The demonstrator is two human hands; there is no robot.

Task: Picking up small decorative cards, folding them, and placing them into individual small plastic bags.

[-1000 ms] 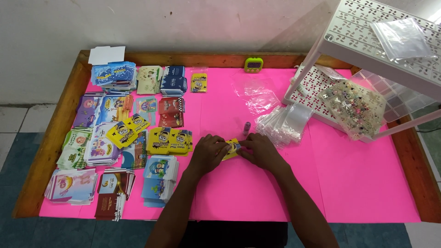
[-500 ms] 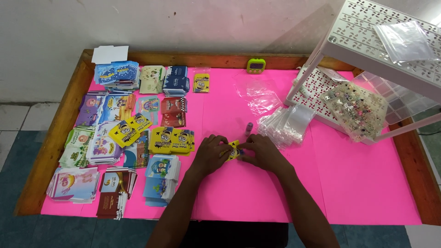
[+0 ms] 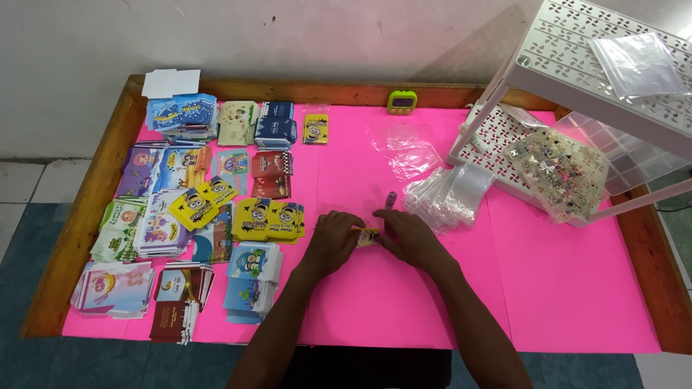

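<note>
My left hand point(image 3: 333, 241) and my right hand point(image 3: 407, 236) meet over the pink tabletop point(image 3: 404, 302), both pinching a small yellow cartoon card point(image 3: 365, 235) between their fingertips. Only a narrow strip of the card shows between the fingers. A small purple tube point(image 3: 390, 199) stands just beyond my right hand. To the left of my left hand lies a stack of matching yellow cards point(image 3: 268, 220).
Several stacks of printed cards point(image 3: 180, 209) cover the table's left side. A pile of clear plastic bags point(image 3: 450, 191) lies right of the tube. A white perforated rack point(image 3: 577, 79) holds a tray of small trinkets point(image 3: 555, 173). A green timer point(image 3: 401, 101) sits at the back edge.
My hands have closed in on the yellow card, so less of it shows now. It looks folded or turned edge-on compared with one second ago.
</note>
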